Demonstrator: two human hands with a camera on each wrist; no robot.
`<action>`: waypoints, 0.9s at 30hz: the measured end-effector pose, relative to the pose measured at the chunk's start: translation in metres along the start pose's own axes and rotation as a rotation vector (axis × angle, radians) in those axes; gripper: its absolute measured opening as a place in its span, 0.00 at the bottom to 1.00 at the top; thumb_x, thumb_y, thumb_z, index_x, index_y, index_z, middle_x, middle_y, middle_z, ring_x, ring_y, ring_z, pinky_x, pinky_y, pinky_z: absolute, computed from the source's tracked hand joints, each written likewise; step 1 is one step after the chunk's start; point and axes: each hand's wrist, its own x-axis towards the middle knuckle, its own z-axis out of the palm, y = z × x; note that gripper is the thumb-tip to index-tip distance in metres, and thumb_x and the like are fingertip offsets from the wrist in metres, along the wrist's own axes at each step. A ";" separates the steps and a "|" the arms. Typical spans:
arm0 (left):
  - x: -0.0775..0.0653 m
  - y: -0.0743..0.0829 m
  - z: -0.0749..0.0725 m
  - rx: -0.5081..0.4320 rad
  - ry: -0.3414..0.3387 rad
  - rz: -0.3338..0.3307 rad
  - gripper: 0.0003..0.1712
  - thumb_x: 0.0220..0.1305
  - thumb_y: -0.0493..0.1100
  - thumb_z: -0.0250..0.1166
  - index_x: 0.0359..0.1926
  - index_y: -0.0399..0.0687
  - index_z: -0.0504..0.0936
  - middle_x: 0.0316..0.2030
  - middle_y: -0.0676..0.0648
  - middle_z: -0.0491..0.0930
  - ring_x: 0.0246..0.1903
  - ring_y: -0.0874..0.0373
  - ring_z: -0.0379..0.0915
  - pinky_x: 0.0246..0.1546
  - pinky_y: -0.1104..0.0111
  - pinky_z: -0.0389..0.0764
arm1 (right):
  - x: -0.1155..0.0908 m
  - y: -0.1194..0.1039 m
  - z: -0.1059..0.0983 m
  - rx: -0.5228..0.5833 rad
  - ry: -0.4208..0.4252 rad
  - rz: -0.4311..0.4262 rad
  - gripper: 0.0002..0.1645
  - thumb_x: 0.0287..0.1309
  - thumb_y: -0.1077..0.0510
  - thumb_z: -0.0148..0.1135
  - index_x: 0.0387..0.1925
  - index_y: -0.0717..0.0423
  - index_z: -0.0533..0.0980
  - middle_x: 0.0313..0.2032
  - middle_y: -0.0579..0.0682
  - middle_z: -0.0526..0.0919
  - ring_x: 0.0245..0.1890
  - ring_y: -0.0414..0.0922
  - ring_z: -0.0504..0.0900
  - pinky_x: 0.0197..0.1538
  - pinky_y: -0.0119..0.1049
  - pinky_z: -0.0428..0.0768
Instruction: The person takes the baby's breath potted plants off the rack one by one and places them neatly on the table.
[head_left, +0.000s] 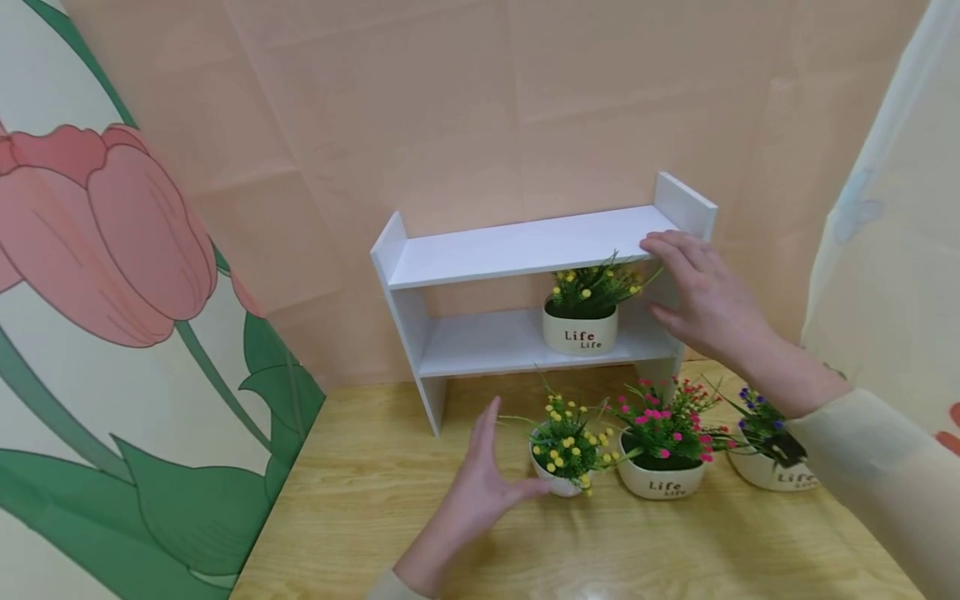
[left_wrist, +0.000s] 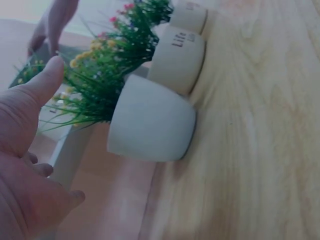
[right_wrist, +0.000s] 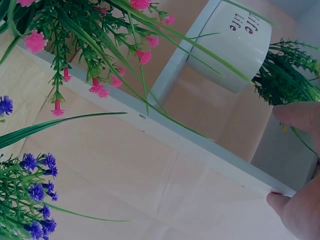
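Observation:
On the lower board of a white two-tier shelf (head_left: 480,342) sits a cream oval pot of yellow flowers (head_left: 581,329), toward the right end. My right hand (head_left: 705,292) is at the shelf's upper right, fingers extended by the top board's front edge and thumb lower, beside that plant. In the right wrist view, fingertips (right_wrist: 279,201) lie close to the shelf's side panel; contact is unclear. My left hand (head_left: 480,483) is spread, thumb apart from fingers, just left of a second pot of yellow flowers (head_left: 562,479) on the table. A gap separates palm and pot in the left wrist view.
Right of the second yellow pot stand a pink-flowered pot (head_left: 662,479) and a blue-flowered pot (head_left: 772,467), partly behind the right forearm. All are on the wooden table (head_left: 360,500). Behind the shelf hangs a pinkish cloth (head_left: 450,108); a tulip-printed panel (head_left: 112,233) is at left.

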 end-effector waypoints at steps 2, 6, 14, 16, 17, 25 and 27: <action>0.000 0.002 -0.003 0.008 0.004 0.012 0.81 0.50 0.62 0.87 0.90 0.75 0.37 0.89 0.45 0.39 0.82 0.32 0.52 0.76 0.35 0.62 | 0.000 0.000 0.000 0.000 0.000 0.000 0.60 0.44 0.72 0.86 0.79 0.64 0.66 0.75 0.68 0.67 0.76 0.70 0.64 0.83 0.61 0.58; 0.000 0.007 -0.009 0.020 0.010 0.041 0.81 0.52 0.61 0.87 0.90 0.74 0.37 0.89 0.45 0.38 0.82 0.30 0.51 0.75 0.33 0.63 | 0.000 0.000 0.001 0.001 0.002 -0.002 0.60 0.44 0.73 0.86 0.79 0.64 0.66 0.75 0.68 0.67 0.76 0.70 0.64 0.84 0.61 0.58; 0.005 0.020 -0.020 0.054 0.024 0.123 0.79 0.56 0.61 0.85 0.90 0.73 0.34 0.89 0.53 0.36 0.83 0.34 0.50 0.76 0.35 0.62 | 0.000 -0.001 -0.001 -0.004 -0.010 0.001 0.61 0.45 0.72 0.86 0.79 0.64 0.65 0.76 0.68 0.67 0.77 0.70 0.63 0.84 0.59 0.56; 0.008 0.024 -0.023 0.070 0.026 0.139 0.78 0.57 0.62 0.84 0.90 0.73 0.34 0.89 0.52 0.36 0.83 0.36 0.49 0.76 0.35 0.61 | 0.000 -0.001 -0.001 -0.006 -0.012 0.003 0.61 0.45 0.71 0.86 0.80 0.64 0.65 0.76 0.68 0.67 0.77 0.69 0.63 0.85 0.59 0.56; 0.009 0.027 -0.024 0.079 0.028 0.149 0.78 0.58 0.62 0.84 0.90 0.73 0.34 0.89 0.50 0.36 0.83 0.36 0.48 0.77 0.35 0.61 | -0.001 -0.001 -0.002 -0.008 -0.013 0.005 0.60 0.46 0.71 0.86 0.79 0.64 0.65 0.76 0.68 0.67 0.77 0.69 0.63 0.85 0.59 0.56; 0.027 0.051 -0.034 0.105 0.047 0.165 0.75 0.60 0.64 0.84 0.89 0.78 0.35 0.89 0.49 0.37 0.84 0.37 0.47 0.77 0.35 0.61 | -0.001 -0.001 -0.001 -0.009 -0.015 0.008 0.61 0.45 0.71 0.86 0.79 0.64 0.65 0.76 0.68 0.67 0.77 0.69 0.64 0.84 0.60 0.57; 0.033 0.056 -0.035 0.112 0.052 0.160 0.75 0.60 0.66 0.83 0.90 0.78 0.35 0.89 0.49 0.37 0.84 0.37 0.48 0.77 0.35 0.63 | -0.001 -0.001 -0.002 -0.010 -0.018 0.010 0.61 0.45 0.71 0.86 0.79 0.64 0.65 0.76 0.68 0.67 0.77 0.69 0.63 0.84 0.60 0.57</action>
